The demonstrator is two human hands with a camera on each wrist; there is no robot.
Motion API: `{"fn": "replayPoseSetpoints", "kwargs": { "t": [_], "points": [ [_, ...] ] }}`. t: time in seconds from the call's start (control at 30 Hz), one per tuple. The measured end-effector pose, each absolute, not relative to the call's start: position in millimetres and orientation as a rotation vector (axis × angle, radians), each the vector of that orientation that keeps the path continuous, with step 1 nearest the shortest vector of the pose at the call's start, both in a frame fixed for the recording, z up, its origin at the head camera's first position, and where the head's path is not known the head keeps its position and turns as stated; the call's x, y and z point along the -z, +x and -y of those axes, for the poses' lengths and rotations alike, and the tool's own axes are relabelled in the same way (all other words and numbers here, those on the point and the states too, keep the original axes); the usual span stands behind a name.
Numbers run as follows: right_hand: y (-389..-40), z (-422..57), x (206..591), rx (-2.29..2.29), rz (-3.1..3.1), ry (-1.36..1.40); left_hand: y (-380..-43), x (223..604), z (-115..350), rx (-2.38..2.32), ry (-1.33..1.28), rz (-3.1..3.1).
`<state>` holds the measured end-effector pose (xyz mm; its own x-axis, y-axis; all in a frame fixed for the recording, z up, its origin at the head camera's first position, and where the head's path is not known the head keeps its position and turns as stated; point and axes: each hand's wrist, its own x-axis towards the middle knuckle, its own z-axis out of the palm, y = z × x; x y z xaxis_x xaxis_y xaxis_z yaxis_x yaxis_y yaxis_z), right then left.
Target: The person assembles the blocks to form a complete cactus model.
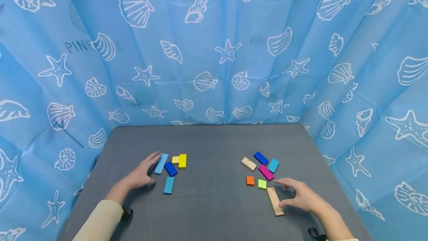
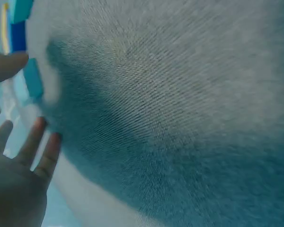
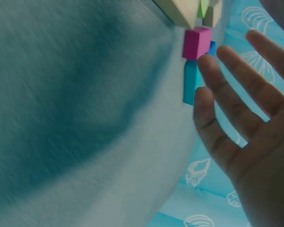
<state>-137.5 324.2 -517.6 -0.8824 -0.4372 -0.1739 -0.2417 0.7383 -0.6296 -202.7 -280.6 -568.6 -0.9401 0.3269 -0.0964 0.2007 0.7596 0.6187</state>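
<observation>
On the left, my left hand (image 1: 142, 172) reaches beside a light blue block (image 1: 161, 164), its fingertips at the block's far end; whether they touch it I cannot tell. Close by lie a dark blue block (image 1: 171, 169) and a teal block (image 1: 168, 185). My right hand (image 1: 301, 195) hovers at a long bare-wood block (image 1: 275, 201), thumb near its side and fingers past its far end. In the right wrist view the fingers are extended and hold nothing. Just beyond that hand are a magenta block (image 1: 266, 172) and a lime square block (image 1: 262, 184).
A yellow block (image 1: 182, 161) touches a pale yellow square (image 1: 175, 160) in the left group. The right group also has blue (image 1: 261, 158), turquoise (image 1: 273, 165), short wooden (image 1: 249, 163) and orange (image 1: 250, 180) blocks. A shell-patterned blue curtain (image 1: 214, 47) surrounds the grey table (image 1: 214, 196).
</observation>
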Motion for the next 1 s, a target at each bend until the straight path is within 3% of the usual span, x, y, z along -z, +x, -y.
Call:
{"fn": "replayPoseSetpoints", "kwargs": {
  "t": [0.27,0.6,1.0],
  "points": [
    [-132,-323,534,0.983,-2.488,-0.604,-222,572,271,-0.843,0.406,-2.725],
    [-129,-319,539,0.893,-2.484,-0.431,-226,564,265,-0.763,0.367,-2.726],
    [-130,-314,543,0.824,-2.52,-0.399,-207,546,260,-0.831,0.285,-2.766]
  ]
}}
